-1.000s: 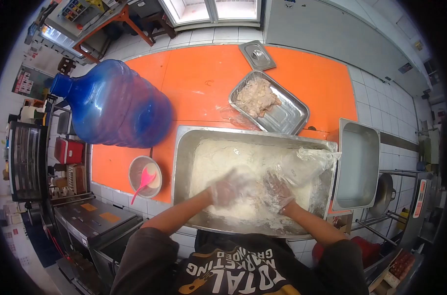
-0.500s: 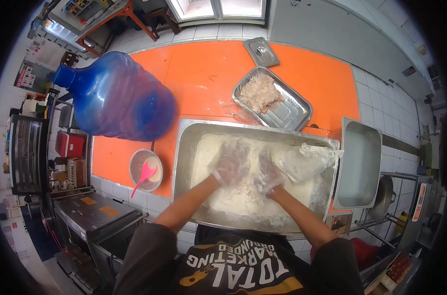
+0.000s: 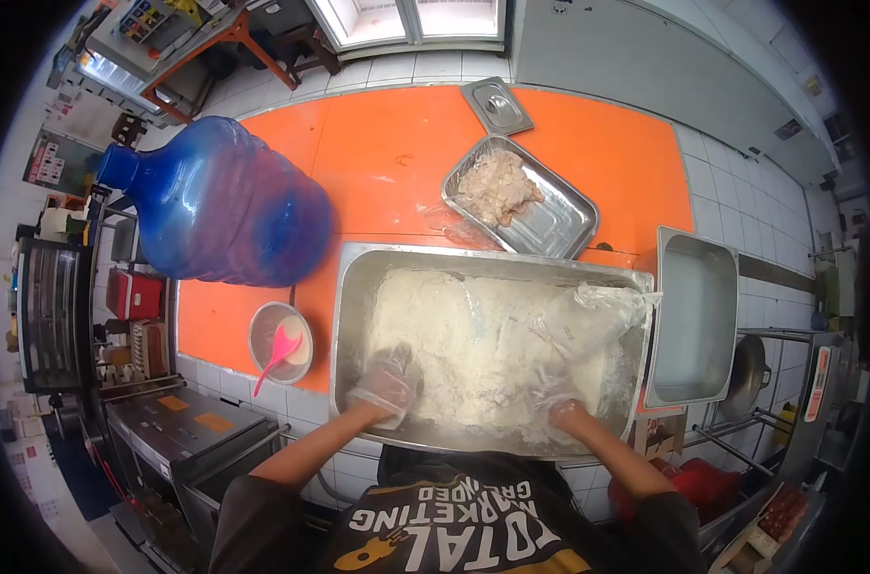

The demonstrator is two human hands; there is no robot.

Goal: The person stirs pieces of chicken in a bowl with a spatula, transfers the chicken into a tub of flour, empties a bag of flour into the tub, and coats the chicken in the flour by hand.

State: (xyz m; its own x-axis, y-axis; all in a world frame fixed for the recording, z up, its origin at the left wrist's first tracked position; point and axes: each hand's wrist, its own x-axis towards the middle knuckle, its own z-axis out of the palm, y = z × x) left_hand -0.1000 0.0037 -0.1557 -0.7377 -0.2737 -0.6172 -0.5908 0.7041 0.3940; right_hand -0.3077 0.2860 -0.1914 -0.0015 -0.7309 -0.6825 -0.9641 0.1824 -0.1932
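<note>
A large steel tub (image 3: 351, 330) holds pale flour (image 3: 454, 354). My left hand (image 3: 389, 385), in a clear plastic glove, rests at the flour near the tub's left front corner, fingers apart and partly dusted. On the front right side of the flour is my right hand (image 3: 551, 390), also gloved; its fingers are sunk in the flour and hard to make out. Beyond it, a floury plastic bag (image 3: 593, 320) lies in the tub's back right part.
On the orange table (image 3: 368, 153) are a blue water jug (image 3: 229, 206), a bowl (image 3: 259, 335) with a pink scoop (image 3: 280, 351), a steel tray (image 3: 559, 225) holding pale battered pieces (image 3: 497, 187), and a lid (image 3: 497, 106). An empty-looking steel pan (image 3: 693, 320) stands right of the tub.
My hands were close together in the flour's middle. Now they are farther apart and nearer the tub's front edge, the left one moved left and the right one slightly right.
</note>
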